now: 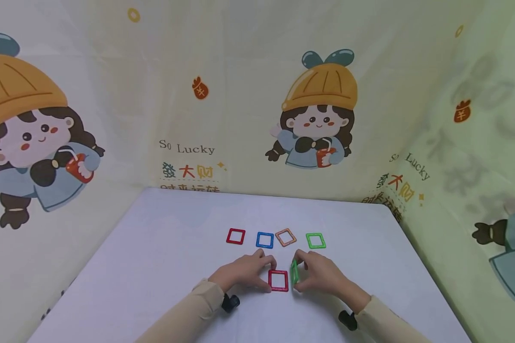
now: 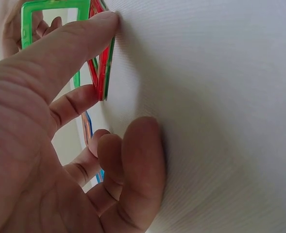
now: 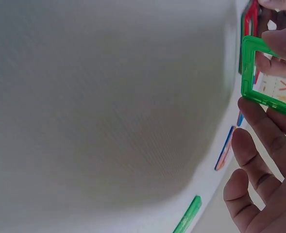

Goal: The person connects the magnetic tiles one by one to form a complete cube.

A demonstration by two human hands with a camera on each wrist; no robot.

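Near the front of the white table lies a red square magnetic tile (image 1: 279,289), an open frame with a green edge showing along its underside in the left wrist view. My left hand (image 1: 246,270) holds it at its left side, thumb at one corner and index finger at another. Right beside it a green square magnetic tile (image 3: 248,68) is on edge, tilted nearly upright. My right hand (image 1: 322,272) pinches that tile between thumb and fingers. A small gap separates it from the red tile in the head view. The other left fingers (image 2: 143,170) are curled near the tabletop.
Behind the hands lies a row of loose square tiles: red (image 1: 229,236), blue (image 1: 264,247), orange (image 1: 280,240) and green (image 1: 316,247). The blue and orange ones lie close together. A patterned cloth (image 1: 240,119) hangs behind the table (image 1: 176,238).
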